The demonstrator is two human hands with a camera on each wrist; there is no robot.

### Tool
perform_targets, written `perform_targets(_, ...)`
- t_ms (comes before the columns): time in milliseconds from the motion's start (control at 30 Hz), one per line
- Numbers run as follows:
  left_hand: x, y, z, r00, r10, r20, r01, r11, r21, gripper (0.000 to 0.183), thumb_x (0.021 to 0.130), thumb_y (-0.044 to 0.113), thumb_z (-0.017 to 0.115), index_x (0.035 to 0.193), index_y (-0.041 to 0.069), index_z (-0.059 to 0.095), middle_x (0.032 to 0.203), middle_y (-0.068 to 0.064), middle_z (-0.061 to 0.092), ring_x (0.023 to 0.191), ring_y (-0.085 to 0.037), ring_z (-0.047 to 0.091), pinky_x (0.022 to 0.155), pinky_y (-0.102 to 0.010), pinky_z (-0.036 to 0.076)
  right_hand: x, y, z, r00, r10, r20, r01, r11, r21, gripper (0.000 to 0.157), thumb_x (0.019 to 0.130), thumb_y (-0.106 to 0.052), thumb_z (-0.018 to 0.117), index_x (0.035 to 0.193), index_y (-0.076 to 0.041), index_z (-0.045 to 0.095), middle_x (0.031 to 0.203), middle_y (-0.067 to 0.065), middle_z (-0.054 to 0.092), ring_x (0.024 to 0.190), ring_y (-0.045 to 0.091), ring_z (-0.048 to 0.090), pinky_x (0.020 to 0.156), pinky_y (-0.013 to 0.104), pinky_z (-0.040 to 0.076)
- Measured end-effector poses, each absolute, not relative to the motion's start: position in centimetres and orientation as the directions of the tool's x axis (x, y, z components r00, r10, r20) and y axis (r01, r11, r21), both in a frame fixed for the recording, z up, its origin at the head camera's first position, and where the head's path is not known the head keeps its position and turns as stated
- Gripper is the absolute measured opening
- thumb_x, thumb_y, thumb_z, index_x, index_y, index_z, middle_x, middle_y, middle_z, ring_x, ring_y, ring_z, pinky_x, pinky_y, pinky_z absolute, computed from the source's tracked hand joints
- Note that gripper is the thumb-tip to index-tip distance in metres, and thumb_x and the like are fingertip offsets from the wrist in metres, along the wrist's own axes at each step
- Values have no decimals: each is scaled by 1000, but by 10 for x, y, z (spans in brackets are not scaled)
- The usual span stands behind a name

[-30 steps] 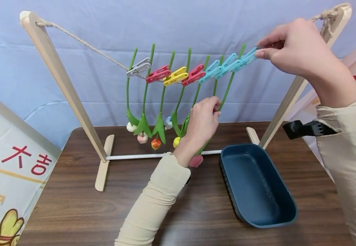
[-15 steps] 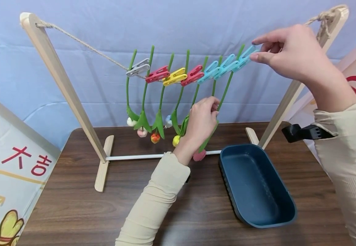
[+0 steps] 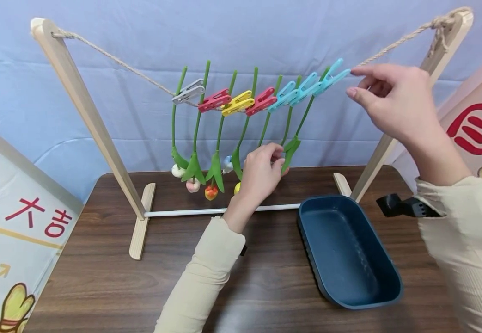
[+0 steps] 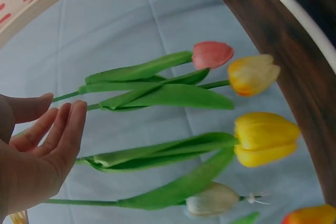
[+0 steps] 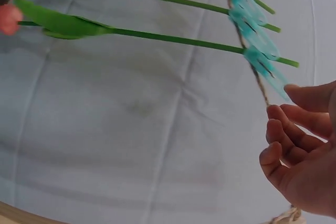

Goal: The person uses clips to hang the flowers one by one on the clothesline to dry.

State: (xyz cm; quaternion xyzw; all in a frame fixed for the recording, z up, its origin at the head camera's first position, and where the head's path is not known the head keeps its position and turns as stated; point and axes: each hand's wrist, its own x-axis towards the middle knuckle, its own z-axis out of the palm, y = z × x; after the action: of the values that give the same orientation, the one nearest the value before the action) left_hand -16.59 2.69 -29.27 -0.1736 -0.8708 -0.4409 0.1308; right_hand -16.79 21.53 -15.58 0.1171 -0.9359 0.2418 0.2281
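Artificial tulips hang upside down from a rope (image 3: pixel 399 42), each stem held by a clothespin. The rightmost stem, with a pink tulip (image 4: pixel 212 54) at its lower end, is under a light blue clothespin (image 3: pixel 331 79). My right hand (image 3: pixel 400 99) is just right of this clothespin, thumb and forefinger apart, the forefinger at its handle tip; whether they touch I cannot tell. Among the lower stems is my left hand (image 3: pixel 261 171), fingers loosely bent and thumb apart, near the pink and yellow-white tulip (image 4: pixel 253 75) stems. It hides some blossoms in the head view.
A wooden frame with left post (image 3: pixel 87 115) and right post (image 3: pixel 390 138) carries the rope. A white bar (image 3: pixel 186 212) joins its feet. The dark blue bin (image 3: pixel 313 259) stands on the brown table (image 3: pixel 112 296) at the right. Grey, red and yellow clothespins (image 3: pixel 238 102) line the rope.
My right hand has let go of the rightmost blue clothespin and moved down and right. My left hand has loosened from the stem and drawn down and left; the rightmost tulip's leaves now show.
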Motion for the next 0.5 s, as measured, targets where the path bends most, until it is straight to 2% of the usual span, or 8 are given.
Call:
perform_targets(100,-162,21,-298,-912,181,368,403,560,724,18,88,11,60,104,4,64,93,-4,63,88,-17,59,80,-29,45,-163,217,-170,-867,-87,490,-333,834,-440,31,86,-15,63,114,-3,64,80,4,59,61,-4,43,56,12,32)
perform_targets(200,-158,16,-302,-916,180,359,395,574,717,18,88,12,61,104,5,65,92,-4,63,87,-16,59,78,-30,45,-160,219,-185,-871,-83,484,-337,818,-466,28,85,-14,64,111,-3,66,76,-2,57,59,-1,44,55,13,33)
perform_targets(500,-147,1,-314,-903,150,403,410,587,698,15,86,15,64,96,4,66,83,-4,62,76,-16,59,70,-29,47,-148,226,-227,-906,-107,409,-330,783,-527,24,86,-13,62,107,0,66,76,8,59,57,5,44,50,15,33)
